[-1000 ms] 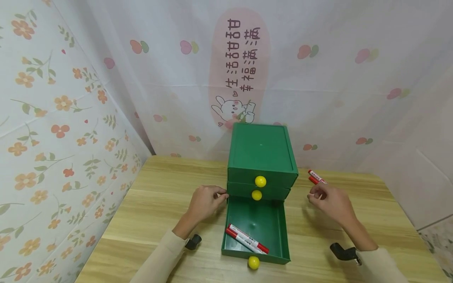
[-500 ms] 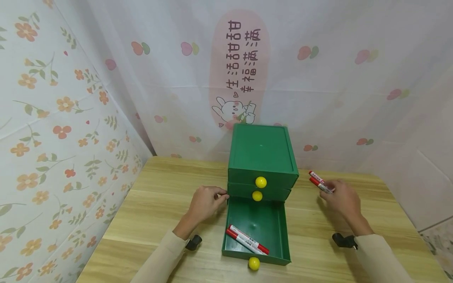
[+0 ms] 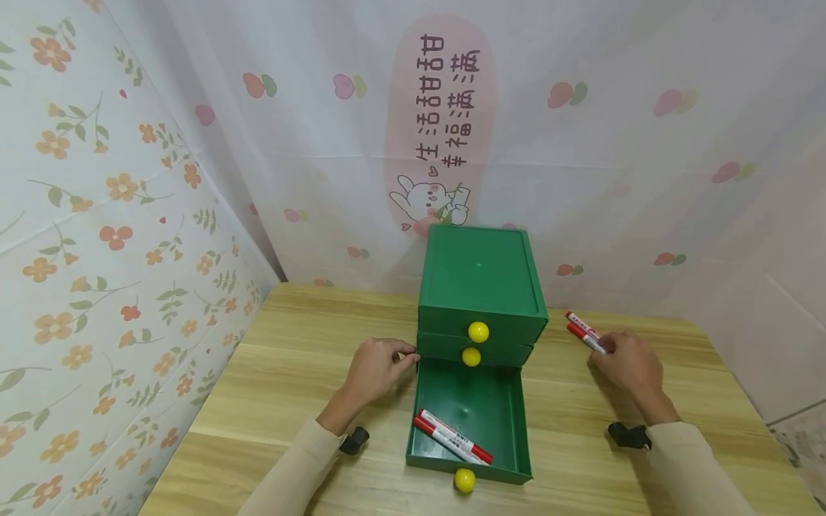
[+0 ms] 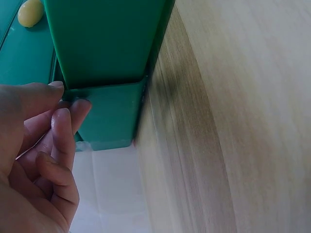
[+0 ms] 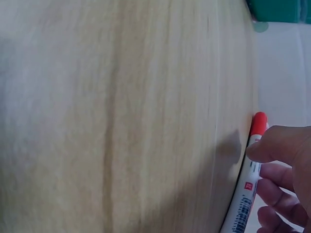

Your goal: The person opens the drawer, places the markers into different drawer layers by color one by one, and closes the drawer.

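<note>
A green drawer unit [image 3: 480, 272] with yellow ball knobs stands on the table, its bottom drawer [image 3: 477, 394] pulled out. In that drawer lie two red-and-white markers [image 3: 454, 436], side by side. My left hand [image 3: 374, 373] is at the unit's left front edge, thumb and fingertips pinching the edge just above the open drawer. To the right of the unit, two more markers lie close together near the back of the table. My right hand [image 3: 629, 365] holds the nearer marker [image 5: 248, 194], thumb on one side and fingers on the other; the other marker [image 3: 574, 317] lies just behind it.
The wooden table [image 3: 284, 401] ends at a printed curtain [image 3: 323, 179] behind the unit. A flowered curtain [image 3: 116, 287] hangs along the left side. A black wrist mount [image 3: 629, 436] shows at each sleeve.
My right hand has moved right and slightly back onto the markers and now grips one. The left hand stays at the unit's edge; the drawer has not moved.
</note>
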{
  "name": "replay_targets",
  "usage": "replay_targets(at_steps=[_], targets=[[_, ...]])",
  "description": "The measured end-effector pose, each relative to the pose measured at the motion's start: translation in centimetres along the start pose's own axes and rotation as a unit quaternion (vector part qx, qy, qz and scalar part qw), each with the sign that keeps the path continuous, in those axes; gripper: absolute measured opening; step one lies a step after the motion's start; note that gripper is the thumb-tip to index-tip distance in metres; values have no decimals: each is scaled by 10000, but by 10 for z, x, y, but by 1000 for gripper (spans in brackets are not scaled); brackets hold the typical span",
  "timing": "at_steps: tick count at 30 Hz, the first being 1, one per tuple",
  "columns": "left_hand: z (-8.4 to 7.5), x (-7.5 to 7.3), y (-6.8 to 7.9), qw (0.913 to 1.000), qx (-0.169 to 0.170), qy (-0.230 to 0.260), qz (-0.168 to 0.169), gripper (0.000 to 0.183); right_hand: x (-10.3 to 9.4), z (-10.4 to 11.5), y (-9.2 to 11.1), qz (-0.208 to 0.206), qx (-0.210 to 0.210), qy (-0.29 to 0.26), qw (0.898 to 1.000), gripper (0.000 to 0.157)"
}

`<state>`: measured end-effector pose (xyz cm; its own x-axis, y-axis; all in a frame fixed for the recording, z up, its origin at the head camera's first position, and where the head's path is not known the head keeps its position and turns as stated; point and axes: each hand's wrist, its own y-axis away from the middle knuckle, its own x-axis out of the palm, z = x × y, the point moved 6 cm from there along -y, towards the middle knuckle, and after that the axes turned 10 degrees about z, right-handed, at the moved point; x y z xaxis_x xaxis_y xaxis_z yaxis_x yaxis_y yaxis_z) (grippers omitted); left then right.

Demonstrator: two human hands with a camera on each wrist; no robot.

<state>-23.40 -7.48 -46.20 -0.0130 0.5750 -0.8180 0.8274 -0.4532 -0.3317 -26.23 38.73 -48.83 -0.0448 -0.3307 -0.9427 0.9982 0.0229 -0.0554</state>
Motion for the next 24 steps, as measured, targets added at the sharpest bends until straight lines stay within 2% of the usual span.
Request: replay_targets(at_steps=[10,24], targets=[[2,2,0,9996,-215,83,132,15,5,0,1,114,83,-65,9999,26],[1,2,0,9998,-140,103,61,16,11,5,11,11,21,-155,9999,21]])
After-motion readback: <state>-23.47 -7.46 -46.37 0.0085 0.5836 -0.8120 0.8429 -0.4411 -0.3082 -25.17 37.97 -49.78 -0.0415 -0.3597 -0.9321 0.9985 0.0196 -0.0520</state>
